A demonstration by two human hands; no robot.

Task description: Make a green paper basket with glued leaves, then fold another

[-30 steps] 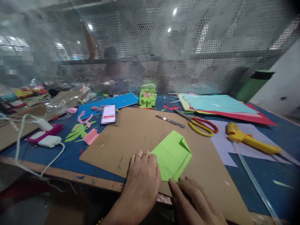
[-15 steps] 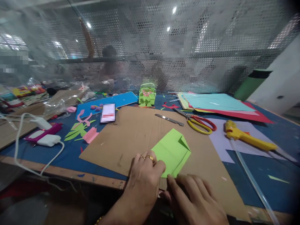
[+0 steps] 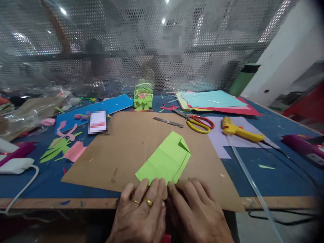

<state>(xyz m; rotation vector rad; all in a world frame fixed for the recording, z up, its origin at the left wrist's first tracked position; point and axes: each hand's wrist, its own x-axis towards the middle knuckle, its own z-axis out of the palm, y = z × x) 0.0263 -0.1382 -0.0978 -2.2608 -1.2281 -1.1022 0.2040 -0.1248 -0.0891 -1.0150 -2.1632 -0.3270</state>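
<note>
A light-green folded paper [image 3: 162,158] lies slantwise on the brown cardboard sheet [image 3: 121,141], a small flap raised at its far right corner. Both hands meet at its near edge. My left hand [image 3: 141,209], with gold rings on two fingers, has its fingertips over that edge and its thumb tucked below. Right beside it, my right hand [image 3: 199,209] grips the near corner with bent fingers; its thumb is mostly hidden. Beyond the paper lie a flat metal blade [image 3: 168,122] and scissors [image 3: 198,124] with red and yellow handles.
A yellow glue gun [image 3: 240,131] rests on lilac paper to the right, its clear glue stick [image 3: 249,179] reaching past the table edge. Coloured sheets [image 3: 212,99] are stacked behind. A small green paper basket [image 3: 143,98] stands at the back. Paper scraps [image 3: 57,148] and a power strip [image 3: 19,153] lie left.
My left hand has shifted from the paper's left side to its near edge, next to my right hand, its fingers now stretched forward. The view has swung to the right.
</note>
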